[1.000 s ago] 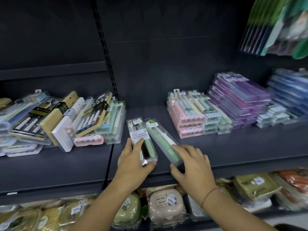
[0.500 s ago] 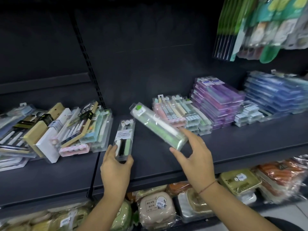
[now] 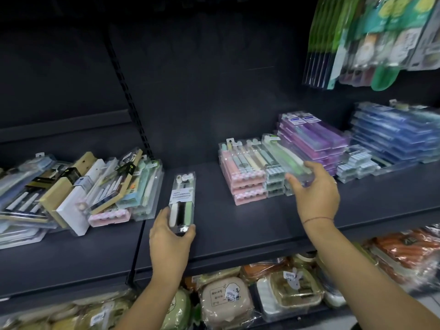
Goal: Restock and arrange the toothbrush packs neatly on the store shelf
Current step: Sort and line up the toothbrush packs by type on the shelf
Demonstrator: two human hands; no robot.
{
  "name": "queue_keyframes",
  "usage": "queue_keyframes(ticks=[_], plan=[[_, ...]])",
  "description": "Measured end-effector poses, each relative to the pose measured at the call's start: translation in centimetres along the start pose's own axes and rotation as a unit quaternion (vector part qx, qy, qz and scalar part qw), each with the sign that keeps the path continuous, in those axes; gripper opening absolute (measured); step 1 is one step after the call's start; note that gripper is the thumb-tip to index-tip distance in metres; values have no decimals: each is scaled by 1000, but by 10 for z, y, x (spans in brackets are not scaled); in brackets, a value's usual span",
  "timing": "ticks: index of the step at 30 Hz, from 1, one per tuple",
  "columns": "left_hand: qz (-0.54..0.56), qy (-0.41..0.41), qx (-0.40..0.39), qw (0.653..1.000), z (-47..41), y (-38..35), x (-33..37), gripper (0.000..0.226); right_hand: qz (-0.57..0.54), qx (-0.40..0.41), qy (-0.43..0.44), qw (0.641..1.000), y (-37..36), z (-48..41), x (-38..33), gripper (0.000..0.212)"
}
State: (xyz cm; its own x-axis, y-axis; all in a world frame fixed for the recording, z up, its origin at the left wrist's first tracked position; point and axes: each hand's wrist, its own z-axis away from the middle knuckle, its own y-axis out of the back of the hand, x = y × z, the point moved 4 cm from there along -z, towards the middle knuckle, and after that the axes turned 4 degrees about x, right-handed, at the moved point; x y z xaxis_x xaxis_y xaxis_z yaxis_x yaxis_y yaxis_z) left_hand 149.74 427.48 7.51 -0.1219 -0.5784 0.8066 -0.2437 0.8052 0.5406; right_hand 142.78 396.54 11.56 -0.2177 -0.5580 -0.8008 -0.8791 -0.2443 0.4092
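Far left on the shelf (image 3: 238, 234), a messy pile of toothbrush packs (image 3: 78, 186) lies tilted and overlapping, with clear, white, tan and pink cases mixed. Just right of it, the left hand (image 3: 170, 236) grips the near end of a clear soft toothbrush pack (image 3: 182, 198), thumb on one side and fingers curled round the other. The pack points straight back on the bare shelf, label up; whether it lies flat or is slightly lifted cannot be told. Next right is a neat pastel stack (image 3: 245, 175) of pink and pale green packs. The right hand (image 3: 314, 194), a thin bracelet at its wrist, pinches the near end of a clear green pack (image 3: 285, 158) held slantwise over the right edge of that stack, its far end close to the purple stack (image 3: 314, 136); contact with either is unclear. Further right are small white packs (image 3: 357, 163), then a blue stack (image 3: 395, 132). Hanging packs (image 3: 371, 39) fill the top right. On the lower shelf are wrapped soap boxes (image 3: 226, 298) and orange packets (image 3: 404, 253).
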Motion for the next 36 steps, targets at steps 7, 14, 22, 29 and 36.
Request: queue_keyframes(ticks=[7, 14, 22, 29, 36], plan=[[6, 14, -14, 1000, -4, -7, -1, 82, -40, 19, 3, 999, -4, -5, 5, 41], [-41, -11, -12, 999, -5, -10, 2, 76, -68, -20, -2, 997, -14, 2, 8, 41], [-160, -40, 9, 986, -6, -17, 12, 77, -94, -16, -69, 993, -17, 0, 15, 43], [-14, 24, 99, 995, 1, -1, 14, 68, -165, -110, -29, 980, -1, 34, -26, 26], [134, -116, 127, 976, 66, -26, 106, 71, -322, -386, -96, 859, 1, 68, -74, 51]])
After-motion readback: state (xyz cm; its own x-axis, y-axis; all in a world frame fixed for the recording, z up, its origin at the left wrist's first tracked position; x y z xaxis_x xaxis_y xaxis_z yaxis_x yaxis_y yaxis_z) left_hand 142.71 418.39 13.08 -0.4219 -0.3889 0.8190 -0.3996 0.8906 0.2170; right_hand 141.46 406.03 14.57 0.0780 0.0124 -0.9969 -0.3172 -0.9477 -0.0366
